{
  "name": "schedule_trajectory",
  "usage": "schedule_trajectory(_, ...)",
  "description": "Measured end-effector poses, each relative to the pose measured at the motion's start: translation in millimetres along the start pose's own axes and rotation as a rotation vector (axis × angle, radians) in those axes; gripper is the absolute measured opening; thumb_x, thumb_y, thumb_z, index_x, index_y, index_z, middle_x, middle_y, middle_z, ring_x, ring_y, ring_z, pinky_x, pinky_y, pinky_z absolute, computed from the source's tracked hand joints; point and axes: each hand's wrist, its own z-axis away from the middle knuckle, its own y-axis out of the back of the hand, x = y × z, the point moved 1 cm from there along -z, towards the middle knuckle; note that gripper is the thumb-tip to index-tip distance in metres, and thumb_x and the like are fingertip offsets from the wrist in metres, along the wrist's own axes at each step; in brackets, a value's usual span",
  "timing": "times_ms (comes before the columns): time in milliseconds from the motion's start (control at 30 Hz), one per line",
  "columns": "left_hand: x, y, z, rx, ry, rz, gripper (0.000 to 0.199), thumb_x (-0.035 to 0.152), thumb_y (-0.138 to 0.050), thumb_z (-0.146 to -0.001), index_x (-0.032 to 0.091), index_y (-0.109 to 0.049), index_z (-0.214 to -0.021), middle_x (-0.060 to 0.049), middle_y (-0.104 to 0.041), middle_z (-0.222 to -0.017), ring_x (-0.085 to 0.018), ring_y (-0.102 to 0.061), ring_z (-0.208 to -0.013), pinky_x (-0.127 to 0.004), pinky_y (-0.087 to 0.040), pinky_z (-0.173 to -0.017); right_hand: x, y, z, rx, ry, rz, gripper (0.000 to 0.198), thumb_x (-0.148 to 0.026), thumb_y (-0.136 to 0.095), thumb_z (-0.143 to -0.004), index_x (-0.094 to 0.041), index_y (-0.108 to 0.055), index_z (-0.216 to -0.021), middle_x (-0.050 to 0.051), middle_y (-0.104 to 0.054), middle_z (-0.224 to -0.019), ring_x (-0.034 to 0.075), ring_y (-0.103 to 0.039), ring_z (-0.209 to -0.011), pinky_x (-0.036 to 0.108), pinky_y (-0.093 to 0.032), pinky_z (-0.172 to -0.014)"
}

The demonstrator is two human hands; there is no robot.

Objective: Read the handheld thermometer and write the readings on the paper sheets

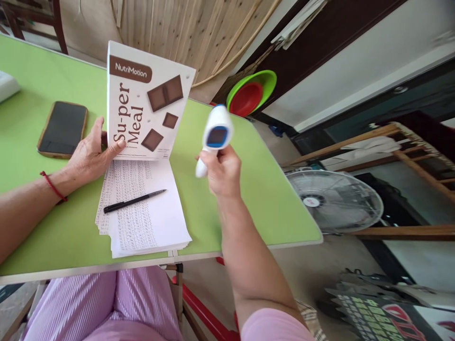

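My left hand [93, 151] grips the lower left corner of a white box [142, 102] printed with chocolate squares and the words "NutriMotion" and "Su-per Meal". The box stands tilted over the far end of a stack of handwritten paper [167, 218], its front facing me. Across the sheets lies a black pen [133, 201]. To the right, my right hand [225, 173] is closed round the handle of a white infrared thermometer [220, 118]. Its blue-rimmed dark screen faces me, and it is held above the table, apart from the box.
A smartphone [64, 129] in a brown case lies left of my left hand on the green table [263, 189]. Part of a white object [7, 86] shows at the left edge. Beyond the table are green and red basins [246, 97] and a fan [334, 201].
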Motion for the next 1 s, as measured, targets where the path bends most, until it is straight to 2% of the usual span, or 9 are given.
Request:
schedule_trajectory(67, 2, 0, -1, -0.024, 0.049, 0.004, 0.078, 0.074, -0.05, -0.097, 0.015, -0.048, -0.148, -0.021, -0.067, -0.142, -0.046, -0.066, -0.127, -0.06, -0.055, -0.108, -18, -11, 11, -0.123, -0.023, -0.299, 0.042, -0.06, -0.065, -0.084, -0.023, -0.066, -0.105, 0.001, -0.064, -0.081, 0.018, -0.063, -0.069, 0.036, -0.057, -0.065)
schedule_trajectory(133, 6, 1, 0, -0.034, 0.072, 0.009, 0.078, 0.074, -0.049, -0.096, 0.015, -0.049, -0.146, -0.02, -0.069, -0.139, -0.045, -0.068, -0.123, -0.059, -0.057, -0.105, -34, -24, 26, -0.289, -0.137, -0.488, 0.044, -0.058, -0.068, -0.08, -0.022, -0.068, -0.106, -0.001, -0.063, -0.078, 0.015, -0.058, -0.062, 0.033, -0.055, -0.058)
schedule_trajectory(233, 10, 2, 0, -0.029, 0.056, 0.016, 0.072, 0.072, -0.049, -0.097, 0.016, -0.051, -0.142, -0.02, -0.07, -0.139, -0.044, -0.069, -0.123, -0.058, -0.056, -0.106, -49, -41, 42, -0.469, -0.289, -0.588, 0.044, -0.052, -0.074, -0.074, -0.02, -0.069, -0.103, 0.0, -0.065, -0.077, 0.014, -0.059, -0.062, 0.032, -0.055, -0.056)
schedule_trajectory(300, 11, 2, 1, -0.034, 0.054, 0.026, 0.07, 0.073, -0.05, -0.097, 0.017, -0.051, -0.139, -0.02, -0.069, -0.14, -0.044, -0.068, -0.125, -0.057, -0.055, -0.108, -52, -49, 45, -0.518, -0.363, -0.599, 0.041, -0.05, -0.077, -0.071, -0.02, -0.069, -0.097, 0.0, -0.065, -0.076, 0.015, -0.06, -0.065, 0.032, -0.054, -0.057)
schedule_trajectory(467, 8, 0, -1, -0.033, 0.04, 0.01, 0.075, 0.073, -0.046, -0.096, 0.013, -0.051, -0.142, -0.023, -0.068, -0.14, -0.046, -0.068, -0.126, -0.059, -0.055, -0.108, -53, -55, 44, -0.493, -0.462, -0.602, 0.04, -0.052, -0.081, -0.068, -0.021, -0.069, -0.089, -0.001, -0.064, -0.074, 0.014, -0.058, -0.066, 0.031, -0.051, -0.059)
schedule_trajectory(633, 5, -1, -1, -0.025, -0.02, 0.02, 0.079, 0.08, -0.041, -0.1, 0.014, -0.052, -0.141, -0.022, -0.067, -0.142, -0.045, -0.066, -0.129, -0.059, -0.054, -0.112, -53, -55, 48, -0.513, -0.432, -0.57, 0.043, -0.061, -0.082, -0.074, -0.021, -0.068, -0.085, 0.001, -0.064, -0.077, 0.015, -0.058, -0.069, 0.034, -0.052, -0.064)
schedule_trajectory(800, -3, -5, -2, -0.011, -0.081, 0.025, 0.083, 0.089, -0.036, -0.099, 0.018, -0.055, -0.138, -0.02, -0.069, -0.139, -0.045, -0.067, -0.128, -0.06, -0.057, -0.108, -48, -57, 50, -0.507, -0.409, -0.543, 0.048, -0.065, -0.086, -0.073, -0.021, -0.069, -0.084, 0.002, -0.066, -0.081, 0.015, -0.058, -0.073, 0.034, -0.053, -0.067)
schedule_trajectory(1000, -9, -6, -3, 0.002, -0.119, 0.023, 0.08, 0.088, -0.035, -0.101, 0.02, -0.057, -0.136, -0.019, -0.069, -0.138, -0.046, -0.067, -0.128, -0.061, -0.057, -0.108, -46, -59, 50, -0.53, -0.399, -0.561, 0.052, -0.069, -0.086, -0.073, -0.022, -0.072, -0.092, 0.002, -0.069, -0.085, 0.017, -0.061, -0.075, 0.037, -0.056, -0.072)
